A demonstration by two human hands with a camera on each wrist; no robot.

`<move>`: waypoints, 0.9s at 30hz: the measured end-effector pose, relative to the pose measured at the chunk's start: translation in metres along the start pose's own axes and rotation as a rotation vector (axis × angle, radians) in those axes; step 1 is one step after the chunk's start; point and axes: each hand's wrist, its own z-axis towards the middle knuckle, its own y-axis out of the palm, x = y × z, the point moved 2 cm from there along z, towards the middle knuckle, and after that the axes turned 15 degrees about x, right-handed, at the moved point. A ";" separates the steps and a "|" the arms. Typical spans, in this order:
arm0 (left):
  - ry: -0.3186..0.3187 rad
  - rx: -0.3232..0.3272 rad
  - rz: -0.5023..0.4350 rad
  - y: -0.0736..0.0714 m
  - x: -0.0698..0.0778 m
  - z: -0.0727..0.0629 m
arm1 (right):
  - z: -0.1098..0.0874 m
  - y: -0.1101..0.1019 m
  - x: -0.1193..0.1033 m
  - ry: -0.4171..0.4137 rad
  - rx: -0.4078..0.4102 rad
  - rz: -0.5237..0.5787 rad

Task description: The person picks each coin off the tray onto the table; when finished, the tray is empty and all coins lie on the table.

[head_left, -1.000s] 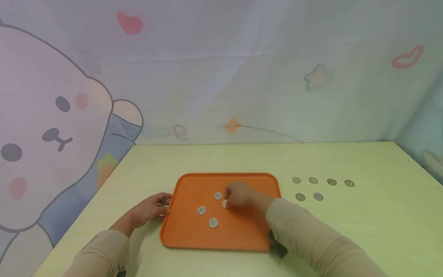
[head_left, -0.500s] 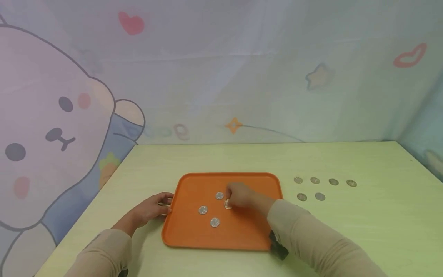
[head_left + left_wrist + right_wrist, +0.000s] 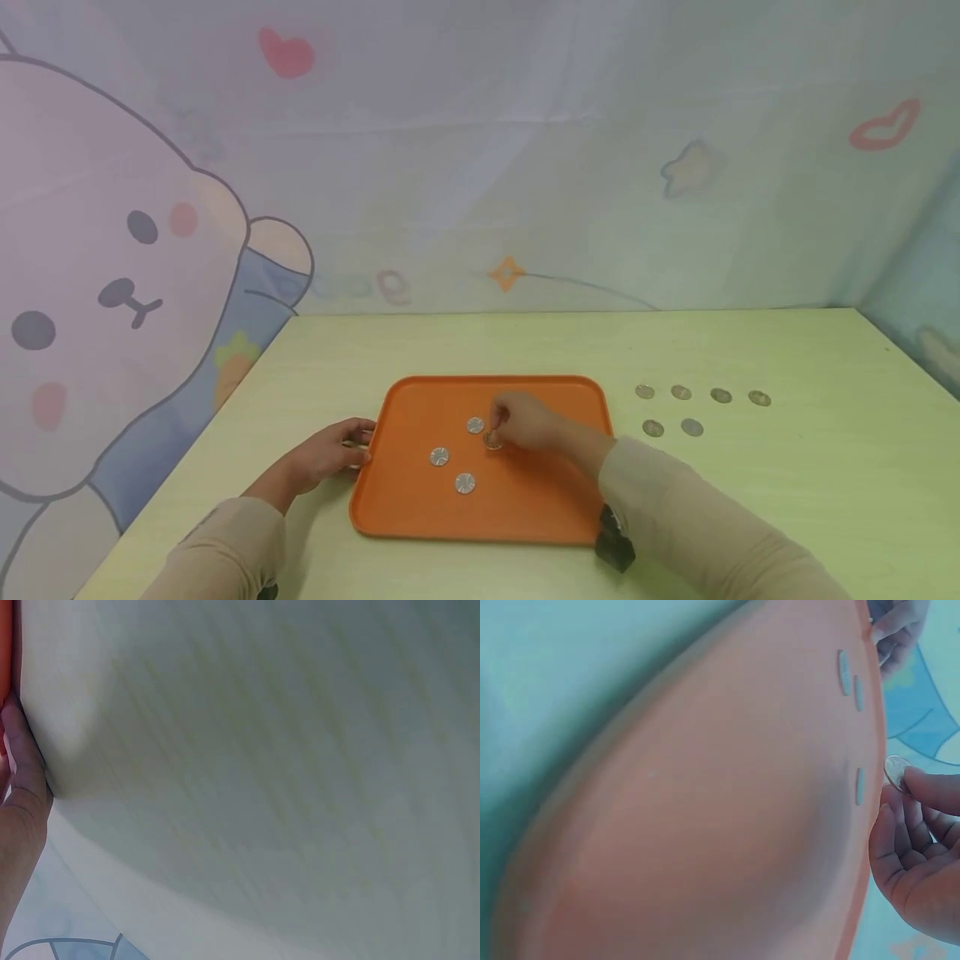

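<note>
My right hand (image 3: pixel 525 421) is over the orange tray (image 3: pixel 405 512) and pinches a coin (image 3: pixel 895 771) between thumb and fingers; in the right wrist view the coin stands tilted off the tray. Beside it on the tray lie three silvery coins: one coin (image 3: pixel 475 426) just left of my fingers, another coin (image 3: pixel 438 457) farther left, and a third coin (image 3: pixel 465 483) toward the front. My left hand (image 3: pixel 330 454) rests on the table at the tray's left side, fingers loosely bent and touching the rim. In the left wrist view only part of the left hand (image 3: pixel 26 772) shows.
Right of the tray, several coins (image 3: pixel 681 392) lie on the pale yellow table (image 3: pixel 810 475) in two rows. One coin (image 3: pixel 692 427) there looks greyer than the others. A printed cloth (image 3: pixel 465 167) hangs behind the table.
The coin at my right hand has gone from lying flat to tilted up between the fingers. My right forearm has shifted slightly right. The left hand stays at the tray's edge.
</note>
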 end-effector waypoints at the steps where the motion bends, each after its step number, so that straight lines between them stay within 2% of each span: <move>1: -0.001 0.002 0.000 0.000 0.000 0.000 | -0.001 -0.002 0.000 0.005 -0.007 0.033; 7: 0.001 0.007 0.008 0.000 0.000 0.000 | -0.013 -0.015 0.000 0.031 -0.017 0.167; 15: -0.003 0.012 0.009 -0.003 -0.001 0.001 | -0.030 -0.040 0.006 0.011 -0.038 0.349; 27: 0.010 0.006 -0.002 0.000 0.001 -0.003 | -0.050 -0.076 0.028 0.052 0.038 0.345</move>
